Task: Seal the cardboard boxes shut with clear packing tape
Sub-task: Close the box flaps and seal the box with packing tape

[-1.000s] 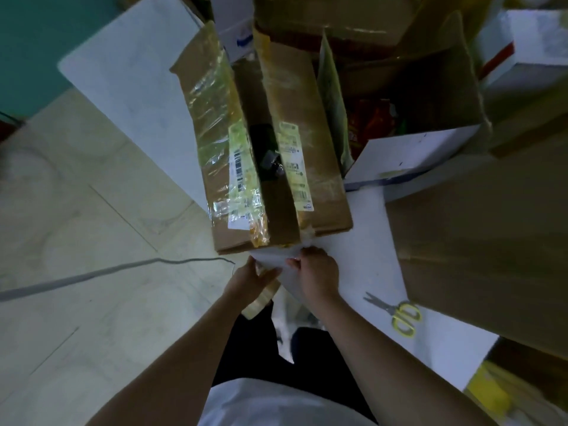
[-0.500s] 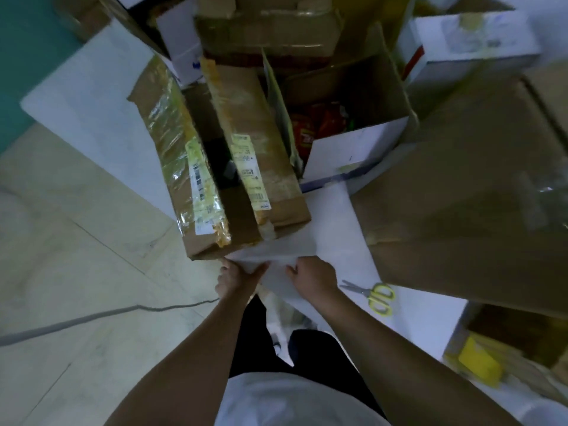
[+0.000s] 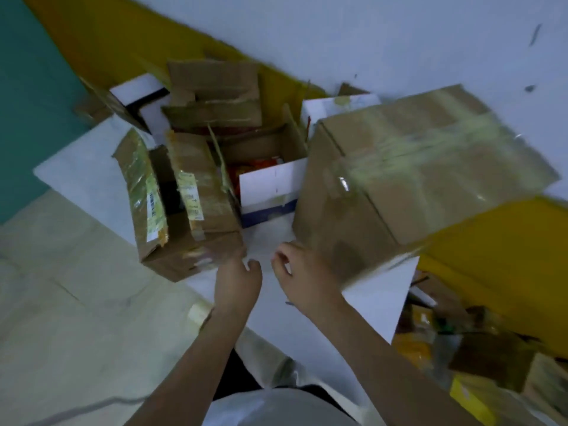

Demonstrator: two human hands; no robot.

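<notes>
The open cardboard box (image 3: 184,207), flaps apart, sits on the white desk (image 3: 83,176) at its near-left edge. Right of this box, both hands hover above the desk: left hand (image 3: 238,279) and right hand (image 3: 302,272), fingers loosely curled, grasping nothing. A large taped box (image 3: 415,179) stands further right.

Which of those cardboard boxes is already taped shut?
The big box on the right: flaps flat under shiny clear tape. The left box gapes along its middle; the centre one stands open.

You're in a storeroom or packing corner: taped cardboard boxes (image 3: 424,176) crowd a white table (image 3: 368,296) (more clutter piled beside it) on tiled floor (image 3: 61,302).
</notes>
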